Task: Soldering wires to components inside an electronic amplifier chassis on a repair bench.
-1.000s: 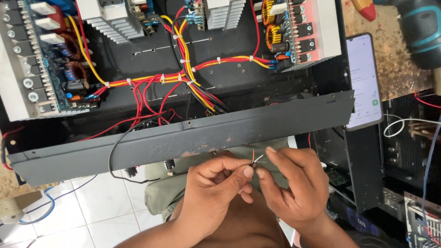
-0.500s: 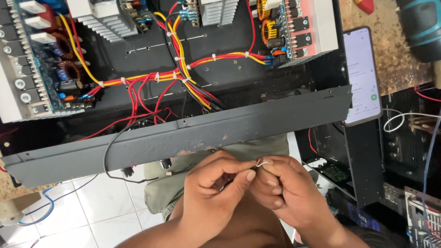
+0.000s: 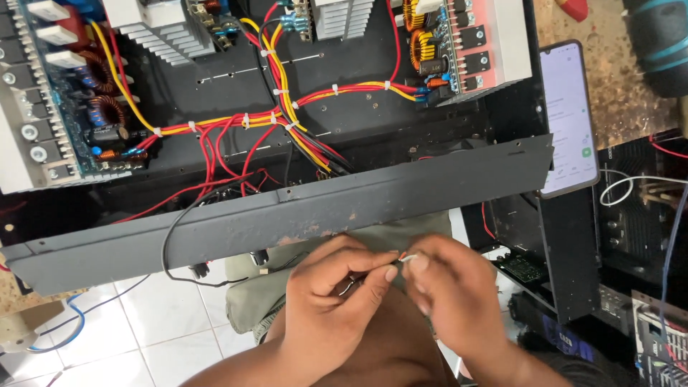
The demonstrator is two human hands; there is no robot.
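- Your left hand and right hand meet fingertip to fingertip, both pinched on the thin bare-ended wire, just below the long dark metal chassis panel.
- That wire looks light, limp and easily kinked; grip it on the insulation, close behind the stripped tip.

Worn wooden bench carries open black chassis, phone (screen lit).
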